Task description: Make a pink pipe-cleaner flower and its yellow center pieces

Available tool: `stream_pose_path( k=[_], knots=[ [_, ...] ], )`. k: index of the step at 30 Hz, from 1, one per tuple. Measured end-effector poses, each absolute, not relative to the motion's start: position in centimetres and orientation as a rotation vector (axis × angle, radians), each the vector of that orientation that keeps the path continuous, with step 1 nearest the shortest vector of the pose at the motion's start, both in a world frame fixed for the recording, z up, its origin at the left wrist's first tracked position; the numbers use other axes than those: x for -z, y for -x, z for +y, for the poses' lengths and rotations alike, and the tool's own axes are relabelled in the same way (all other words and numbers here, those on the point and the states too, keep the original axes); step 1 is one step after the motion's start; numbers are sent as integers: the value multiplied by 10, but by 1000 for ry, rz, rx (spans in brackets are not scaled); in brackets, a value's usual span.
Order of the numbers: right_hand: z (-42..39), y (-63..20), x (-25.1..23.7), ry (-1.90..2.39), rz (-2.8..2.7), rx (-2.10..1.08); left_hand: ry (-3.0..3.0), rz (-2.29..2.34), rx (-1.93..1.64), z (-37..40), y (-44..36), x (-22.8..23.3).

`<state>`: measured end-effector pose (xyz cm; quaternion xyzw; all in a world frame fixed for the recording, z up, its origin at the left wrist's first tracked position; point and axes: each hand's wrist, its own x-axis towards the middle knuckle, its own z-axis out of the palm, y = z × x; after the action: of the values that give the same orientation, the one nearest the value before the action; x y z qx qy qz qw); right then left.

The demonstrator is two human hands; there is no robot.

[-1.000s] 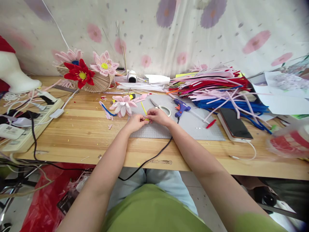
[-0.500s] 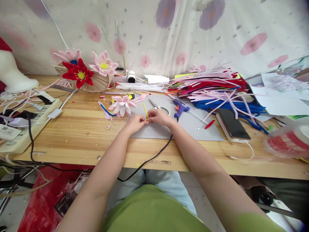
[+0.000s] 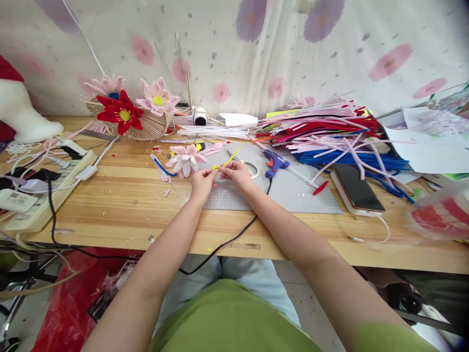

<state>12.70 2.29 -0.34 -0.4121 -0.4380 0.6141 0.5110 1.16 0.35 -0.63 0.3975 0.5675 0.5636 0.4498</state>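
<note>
Between my two hands, above the grey cutting mat, is a yellow pipe cleaner. One end is curled into a small coil pinched by my left hand. My right hand pinches it beside the coil, and its straight end sticks up to the right. Just left of my hands lies a pink and white pipe-cleaner flower. Scissors lie behind my right hand, partly hidden by it. A blue glue gun rests on the mat to the right.
Bundles of coloured pipe cleaners are heaped at the back right. A phone lies on a white block nearby. At left are a power strip and a fan-shaped holder with a red flower. A black cord crosses the front edge.
My hands have turned the yellow pipe cleaner: its free end now leans right instead of standing nearly upright, and the coiled end has come into sight. The view has shifted slightly.
</note>
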Motion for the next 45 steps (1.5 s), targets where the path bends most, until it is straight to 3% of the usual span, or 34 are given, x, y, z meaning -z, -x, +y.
stream_pose_path(
  k=[7,18,26,35,45],
  knots=[
    [30,-138,3,1006,-1141,-1428,-1215,1465,-1190,7,-4,11],
    [34,-148,9,1105,-1733,-1293,-1921,1616,-703,1,2,6],
    [35,-155,4,969,-1666,-1429,-1830,1669,-883,4,1,9],
    [32,-137,8,944,-1213,-1493,-1151,1399,-1184,7,-6,11],
    [24,-136,6,952,-1134,-1762,-1178,1400,-1245,8,-3,11]
  ],
)
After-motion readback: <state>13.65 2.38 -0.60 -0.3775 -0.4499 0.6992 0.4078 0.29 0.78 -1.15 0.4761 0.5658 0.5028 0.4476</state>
